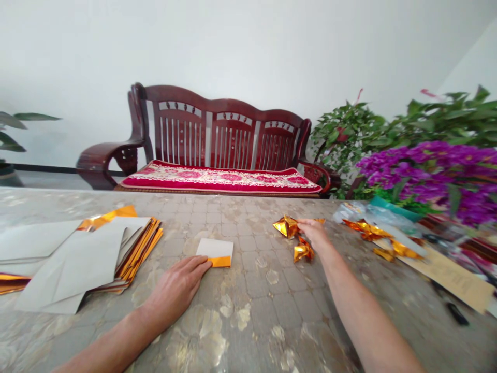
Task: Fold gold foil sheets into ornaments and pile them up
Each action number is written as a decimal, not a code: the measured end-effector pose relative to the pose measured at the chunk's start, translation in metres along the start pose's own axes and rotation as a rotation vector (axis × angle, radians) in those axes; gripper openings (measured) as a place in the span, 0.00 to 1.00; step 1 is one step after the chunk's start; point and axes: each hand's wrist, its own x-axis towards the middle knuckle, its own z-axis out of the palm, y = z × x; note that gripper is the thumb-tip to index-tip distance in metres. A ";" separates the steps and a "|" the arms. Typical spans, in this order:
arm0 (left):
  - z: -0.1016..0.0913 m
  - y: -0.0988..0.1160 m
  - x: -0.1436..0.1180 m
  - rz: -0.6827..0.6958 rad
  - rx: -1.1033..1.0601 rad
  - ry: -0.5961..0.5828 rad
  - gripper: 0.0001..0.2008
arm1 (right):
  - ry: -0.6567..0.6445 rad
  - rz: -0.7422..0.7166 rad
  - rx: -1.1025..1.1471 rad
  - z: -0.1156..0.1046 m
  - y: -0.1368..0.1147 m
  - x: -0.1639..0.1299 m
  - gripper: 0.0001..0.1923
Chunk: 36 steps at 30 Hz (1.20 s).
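Head view, going left to right: at the far left of the surface (248,321) you've got a big stack of foil sheets (77,256), grey-white side up with gold edges peeking out underneath. That pile looks thick, so I'd say most of the folding is still ahead of you.

Next over, your left hand (176,285) lies flat on the surface, fingers loosely together, fingertips touching the near left corner of a small folded sheet (216,253). It isn't pinching anything, just resting against it. That sheet shows its white back with one gold strip turned up along the near edge, so going by that it's had maybe a first fold or two and is nowhere near a finished shape.

Further right, your right hand (315,231) reaches out palm down, its fingers curled over the finished pieces. One gold folded piece (286,226) sits just at its fingertips, and a second gold piece (303,252) lies right beside your wrist. I can't tell for sure whether the fingers are really pinching the first one or just laid on it.

Well off to the right there are a few more gold folded pieces (382,239), lying on some clear plastic wrapping near the purple flowers (430,173). A long tan strip (452,277) lies just beyond them.

So my read: a handful done, one barely started under your left hand, and a whole stack left.
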 end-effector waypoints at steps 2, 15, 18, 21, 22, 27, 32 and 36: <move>-0.001 0.000 0.000 0.002 -0.002 -0.001 0.21 | 0.027 -0.014 -0.049 0.000 0.005 0.002 0.10; -0.001 -0.001 0.000 0.018 0.028 -0.006 0.20 | -0.002 -0.075 -0.286 -0.032 0.014 -0.017 0.15; -0.001 0.000 0.000 0.019 0.013 -0.001 0.20 | -0.041 -0.070 -0.277 -0.036 0.013 -0.027 0.14; -0.001 0.000 0.000 0.017 -0.003 0.007 0.21 | -0.024 -0.057 -0.268 -0.036 0.012 -0.036 0.16; 0.000 0.000 0.000 0.013 -0.007 0.011 0.21 | -0.014 -0.052 -0.265 -0.034 0.012 -0.039 0.16; -0.001 0.001 0.000 0.003 -0.017 0.001 0.20 | 0.057 -0.049 -0.236 -0.020 0.010 -0.050 0.21; -0.004 0.002 0.001 0.009 -0.043 -0.003 0.20 | 0.154 -0.117 -0.254 -0.017 0.003 -0.055 0.25; -0.002 0.001 0.001 0.011 -0.033 0.003 0.21 | 0.128 -0.176 -0.269 -0.018 -0.007 -0.065 0.23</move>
